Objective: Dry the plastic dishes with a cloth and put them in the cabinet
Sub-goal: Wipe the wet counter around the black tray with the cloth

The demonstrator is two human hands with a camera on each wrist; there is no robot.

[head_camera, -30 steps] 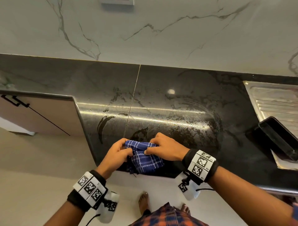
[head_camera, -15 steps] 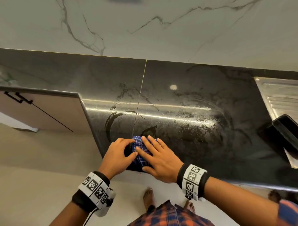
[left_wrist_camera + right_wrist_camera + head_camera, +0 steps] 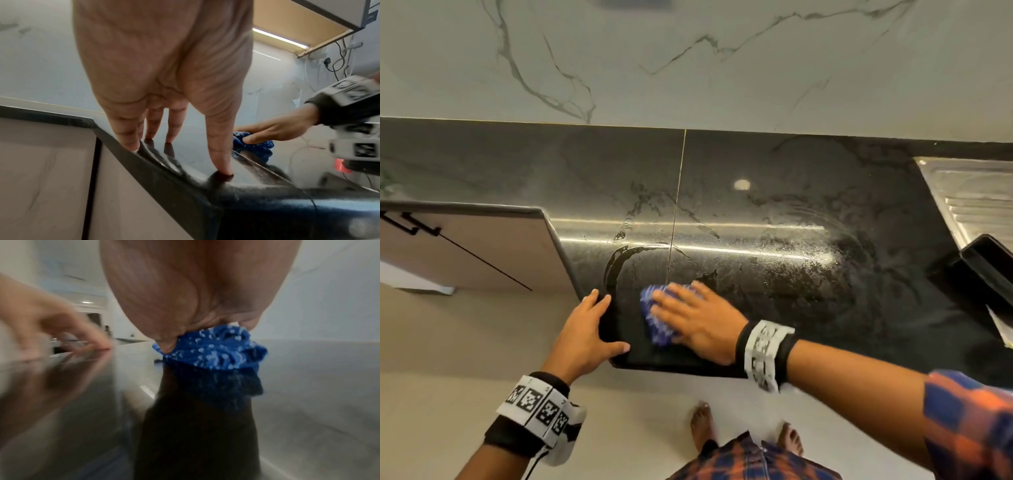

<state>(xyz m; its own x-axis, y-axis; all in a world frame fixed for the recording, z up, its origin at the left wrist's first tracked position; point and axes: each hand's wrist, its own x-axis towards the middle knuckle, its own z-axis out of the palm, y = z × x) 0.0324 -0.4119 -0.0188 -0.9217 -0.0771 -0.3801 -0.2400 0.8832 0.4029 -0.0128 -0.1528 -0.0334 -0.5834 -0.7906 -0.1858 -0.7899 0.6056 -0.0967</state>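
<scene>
A bunched blue checked cloth (image 3: pixel 654 330) lies on the wet black counter (image 3: pixel 774 274) near its front left corner. My right hand (image 3: pixel 688 315) lies over it, fingers straight, and presses it onto the stone; the right wrist view shows the cloth (image 3: pixel 216 352) squashed under the palm. My left hand (image 3: pixel 601 318) is spread flat on the counter's corner edge, left of the cloth and apart from it, with its fingertips (image 3: pixel 131 144) on the rim and nothing held. A black plastic dish (image 3: pixel 986 274) sits tilted at the right edge, by the steel drainboard (image 3: pixel 969 195).
Water rings and smears cover the counter's middle. A beige cabinet front (image 3: pixel 465 250) with a black handle lies left of the counter corner. A marble wall (image 3: pixel 688 61) backs the counter. My bare feet stand on the pale floor (image 3: pixel 448 342) below.
Both hands were gripping and folding the cloth; now the left hand has let go and moved left to the counter corner. The right hand has flattened onto the cloth and is sliding it.
</scene>
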